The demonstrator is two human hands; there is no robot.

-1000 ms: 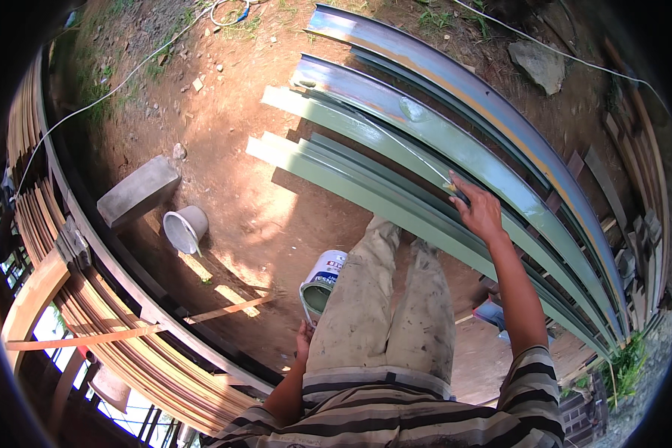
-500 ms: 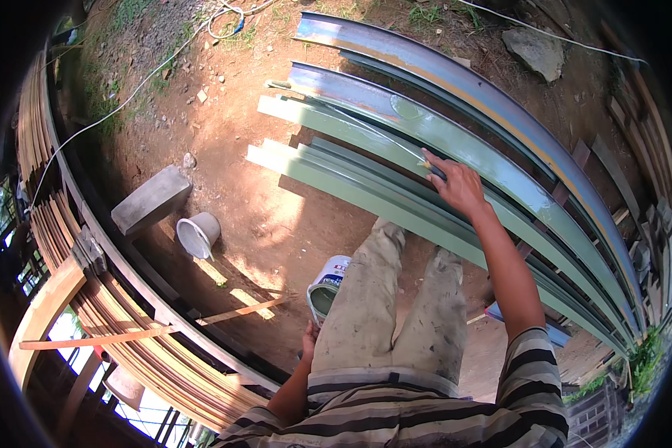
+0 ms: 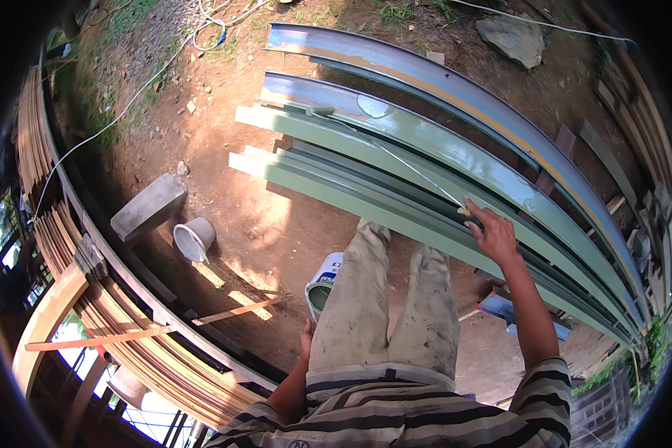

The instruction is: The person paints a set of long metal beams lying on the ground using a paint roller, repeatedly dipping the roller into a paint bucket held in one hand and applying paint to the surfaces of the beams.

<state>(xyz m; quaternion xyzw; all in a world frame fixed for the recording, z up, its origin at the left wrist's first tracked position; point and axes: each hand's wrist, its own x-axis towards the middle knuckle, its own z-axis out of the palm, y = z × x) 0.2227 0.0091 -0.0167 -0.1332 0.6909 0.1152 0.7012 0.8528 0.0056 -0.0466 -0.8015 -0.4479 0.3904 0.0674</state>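
Note:
My right hand (image 3: 494,235) is closed round the handle of a long thin-rod paint roller (image 3: 418,173). Its small green roller head (image 3: 319,111) is at a steel beam (image 3: 455,153), near that beam's left end. Wet-looking green paint covers much of this beam's face, while its left tip shows bare bluish metal. Closer to my legs lie green-painted beams (image 3: 336,187). Beyond them, another beam (image 3: 425,78) is bluish with an orange-brown band. Down by my left thigh, my left hand (image 3: 306,340) grips a white paint can (image 3: 334,266) with green paint inside, its fingers partly hidden.
A grey concrete block (image 3: 149,207) and a whitish bucket (image 3: 195,239) stand on the dirt at left. Stacked wooden strips (image 3: 142,328) curve along the left side. A large rock (image 3: 511,41) lies at far right, and a pale cable (image 3: 138,104) crosses the ground.
My right hand has come rightward and nearer to me, drawing the roller head rightward from the beams' left ends. My left hand stays on the paint can. The whole view has shifted slightly.

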